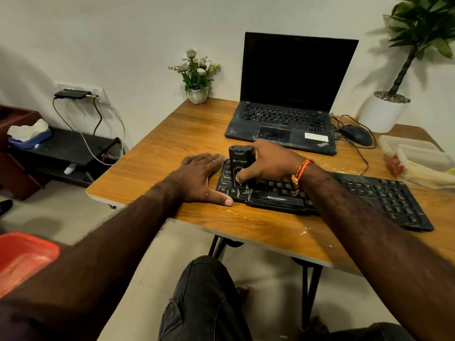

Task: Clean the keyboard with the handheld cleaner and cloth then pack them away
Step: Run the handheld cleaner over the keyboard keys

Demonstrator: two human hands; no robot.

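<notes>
A black keyboard lies along the front of the wooden table. My right hand grips a black handheld cleaner held upright, its nozzle pressed down on the keys at the keyboard's left end. My left hand lies flat on the table against the keyboard's left edge, fingers spread, thumb at the front corner. I see no cloth that I can name with certainty.
An open black laptop stands behind the keyboard, with a wired mouse to its right. Plastic containers sit at the right edge. A small flower pot and a white plant pot stand at the back. Crumbs dot the table's front.
</notes>
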